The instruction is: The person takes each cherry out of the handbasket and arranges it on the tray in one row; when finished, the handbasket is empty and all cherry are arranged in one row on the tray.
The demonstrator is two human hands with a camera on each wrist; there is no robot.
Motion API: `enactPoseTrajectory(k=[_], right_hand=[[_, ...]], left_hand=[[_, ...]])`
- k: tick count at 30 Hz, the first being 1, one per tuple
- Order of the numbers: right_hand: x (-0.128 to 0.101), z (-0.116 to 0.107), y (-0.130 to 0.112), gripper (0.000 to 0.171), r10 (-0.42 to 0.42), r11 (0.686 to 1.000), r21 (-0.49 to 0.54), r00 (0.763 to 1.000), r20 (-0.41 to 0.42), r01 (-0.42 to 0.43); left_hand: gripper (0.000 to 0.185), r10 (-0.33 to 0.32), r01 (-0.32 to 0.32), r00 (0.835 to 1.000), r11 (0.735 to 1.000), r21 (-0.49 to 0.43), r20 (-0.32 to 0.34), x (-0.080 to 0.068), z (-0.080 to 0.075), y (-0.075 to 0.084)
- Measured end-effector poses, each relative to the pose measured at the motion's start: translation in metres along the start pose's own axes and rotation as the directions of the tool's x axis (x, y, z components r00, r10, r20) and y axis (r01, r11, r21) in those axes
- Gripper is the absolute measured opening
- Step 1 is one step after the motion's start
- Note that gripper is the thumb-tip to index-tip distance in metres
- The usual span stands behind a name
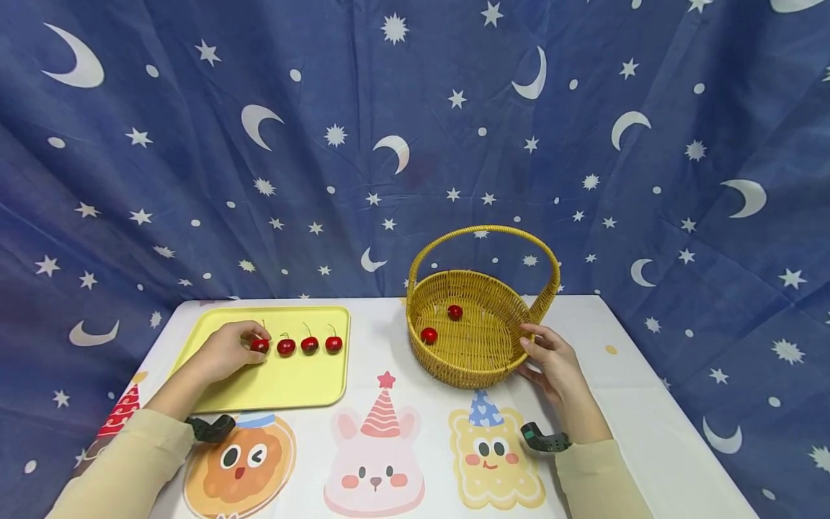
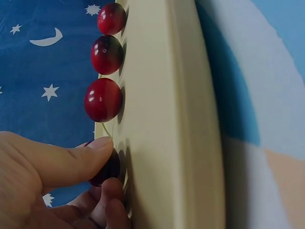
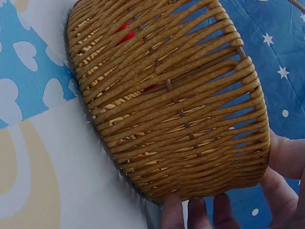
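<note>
Bright, even light; soft shadows

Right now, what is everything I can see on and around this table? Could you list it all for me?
cherries on the tray: four, dark red, in a row along the tray's far half; the leftmost is pinched by the left hand
cherries in the basket: two, red, on the basket floor, left side
tray: one, pale yellow, left part of the table
basket: one, golden wicker with an arched handle, right of the tray
tablecloth: one, white with cartoon animals in party hats
backdrop: one, blue cloth with white moons and stars
wrist bands: two, dark, one per wrist
left hand: pinches the leftmost tray cherry
right hand: grips the basket's right wall
</note>
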State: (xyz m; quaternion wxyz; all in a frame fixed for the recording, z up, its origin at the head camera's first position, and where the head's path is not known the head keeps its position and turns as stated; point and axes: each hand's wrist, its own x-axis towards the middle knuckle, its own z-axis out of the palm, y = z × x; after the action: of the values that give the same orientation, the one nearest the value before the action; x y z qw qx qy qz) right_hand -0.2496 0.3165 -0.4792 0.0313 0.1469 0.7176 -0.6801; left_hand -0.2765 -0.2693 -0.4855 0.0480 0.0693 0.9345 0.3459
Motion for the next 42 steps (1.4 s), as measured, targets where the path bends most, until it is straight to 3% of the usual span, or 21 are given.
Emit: enactPoseTrajectory(k=[9, 14, 18, 22, 27, 34, 38, 42], right_hand=[[0.002, 0.0, -0.001, 0.049, -0.003, 1.0, 0.004, 1.0, 0.002, 0.003], [0.002, 0.001, 0.0, 0.048, 0.001, 1.0, 0.005, 1.0, -0.004, -0.001], [0.003, 0.001, 0.0, 0.048, 0.007, 1.0, 0.013, 1.0, -0.008, -0.007], [0.002, 0.001, -0.001, 0.048, 0.008, 1.0, 0.016, 1.0, -0.008, -0.008], [0.001, 0.0, 0.0, 0.049, 0.007, 1.0, 0.009, 1.0, -0.008, -0.007], [0.0, -0.001, 0.001, 0.048, 0.015, 1.0, 0.001, 1.0, -0.009, -0.015], [0.0, 0.0, 0.002, 0.047, 0.015, 1.0, 0.009, 1.0, -0.007, -0.015], [0.0, 0.0, 0.002, 0.046, 0.007, 1.0, 0.009, 1.0, -0.004, -0.007]], left_hand=[[0.037, 0.007, -0.007, 1.0, 1.0, 0.015, 0.01, 0.001, -0.002, 0.003], [0.043, 0.01, -0.01, 1.0, 1.0, 0.019, -0.004, -0.002, -0.012, 0.01], [0.043, 0.038, -0.037, 0.999, 0.998, 0.045, -0.026, -0.003, -0.022, 0.027], [0.041, 0.077, -0.076, 0.996, 0.996, 0.044, -0.033, -0.002, -0.022, 0.061], [0.041, 0.173, -0.173, 0.985, 0.985, -0.019, -0.015, -0.001, 0.0, 0.11], [0.041, 0.366, -0.356, 0.93, 0.922, -0.152, 0.041, 0.006, 0.046, 0.176], [0.045, 0.405, -0.366, 0.908, 0.89, -0.271, 0.105, 0.018, 0.07, 0.206], [0.045, 0.415, -0.348, 0.897, 0.874, -0.339, 0.15, 0.036, 0.094, 0.229]])
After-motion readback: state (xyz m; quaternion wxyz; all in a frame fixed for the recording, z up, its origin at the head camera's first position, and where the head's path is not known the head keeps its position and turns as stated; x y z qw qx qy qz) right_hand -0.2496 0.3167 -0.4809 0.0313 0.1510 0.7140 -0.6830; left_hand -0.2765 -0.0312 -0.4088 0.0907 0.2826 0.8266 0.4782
